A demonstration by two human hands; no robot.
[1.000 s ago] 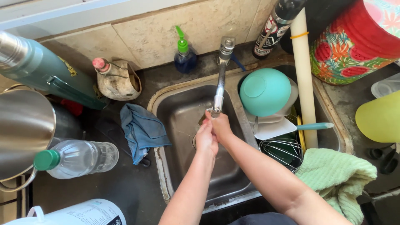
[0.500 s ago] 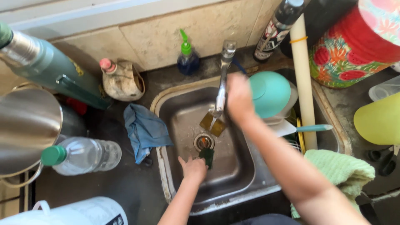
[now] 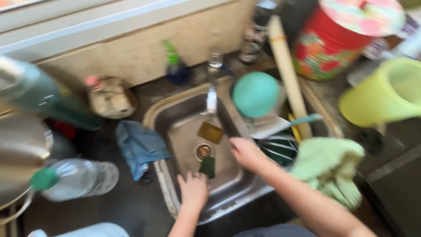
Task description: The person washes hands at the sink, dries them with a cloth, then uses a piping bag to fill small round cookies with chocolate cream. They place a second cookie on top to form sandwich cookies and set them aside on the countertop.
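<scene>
The dark green scouring pad [image 3: 207, 167] lies in the stainless steel sink [image 3: 175, 127], low of frame centre by the drain, your left hand [image 3: 193, 190] just below it, fingers spread, gripping nothing. Your right hand [image 3: 245, 151] hovers loosely curled and empty, just right of the drain, apart from the left.

Over the steel sink [image 3: 175, 127], the left hand [image 3: 193, 189] rests beside a dark green sponge [image 3: 207, 166] while the right hand [image 3: 245, 152] hovers empty near the drain [image 3: 203, 151].
</scene>
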